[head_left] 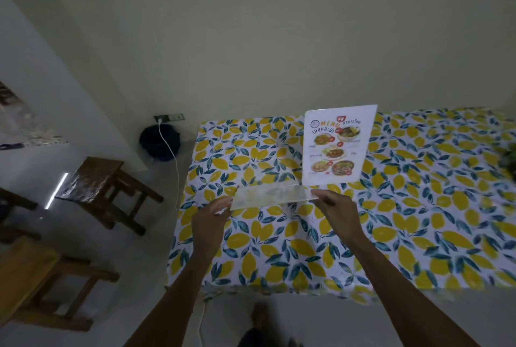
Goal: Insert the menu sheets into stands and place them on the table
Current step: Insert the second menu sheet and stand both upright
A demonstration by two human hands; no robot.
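A clear acrylic stand (pixel 272 196) is held almost flat above the table (pixel 418 207), which has a lemon-print cloth. My left hand (pixel 212 217) grips its left end and my right hand (pixel 333 207) grips its right end. A pale sheet seems to lie inside the stand, blurred and hard to read. Behind my right hand a second stand with a white menu sheet (pixel 336 145) of food pictures stands upright on the table, tilted a little to the right.
Two wooden stools (pixel 103 190) (pixel 42 279) stand on the floor at the left. A dark bin (pixel 159 140) and a white cable (pixel 173 162) sit by the wall socket at the table's far left corner. A dark object (pixel 511 159) lies at the right edge.
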